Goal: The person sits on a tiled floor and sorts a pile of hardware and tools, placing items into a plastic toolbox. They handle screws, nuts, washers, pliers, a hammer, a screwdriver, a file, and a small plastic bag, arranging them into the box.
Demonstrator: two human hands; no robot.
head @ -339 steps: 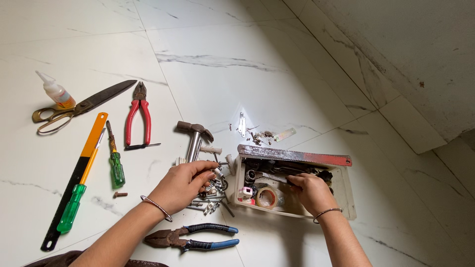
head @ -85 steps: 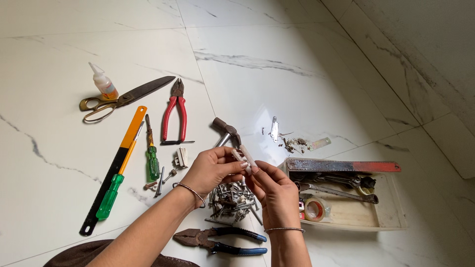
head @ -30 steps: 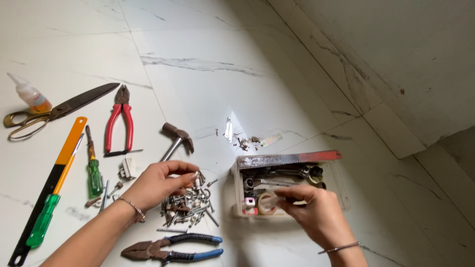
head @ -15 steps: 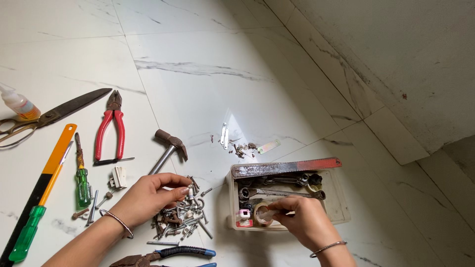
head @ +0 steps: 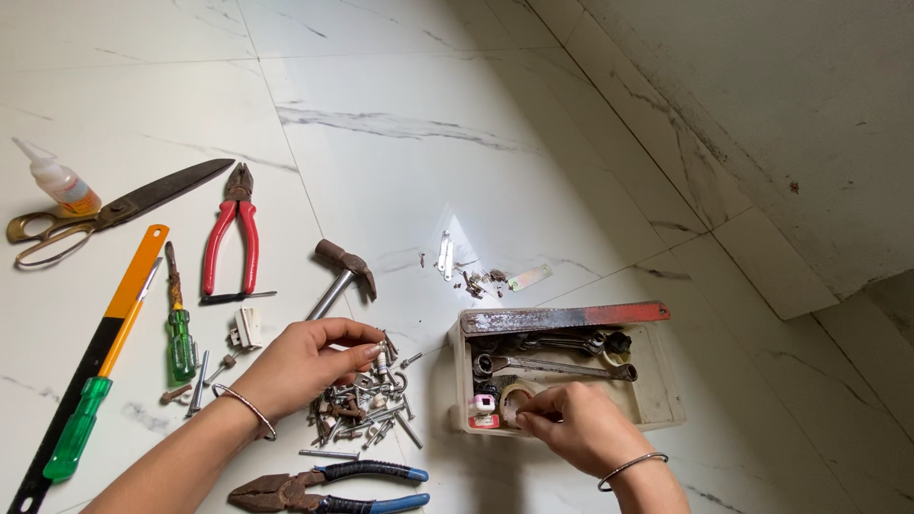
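White marble-veined floor tiles are spread with hand tools, sorted loosely beside an open box.

At far left a glue bottle, scissors, a long saw blade, two screwdrivers, red pliers and a hammer are laid flat and apart, each easy to see. The left hand is pinched on a small screw over the pile of screws and bolts. The right hand is curled at the tape roll inside the cream tool box; what it grips is possibly hidden.
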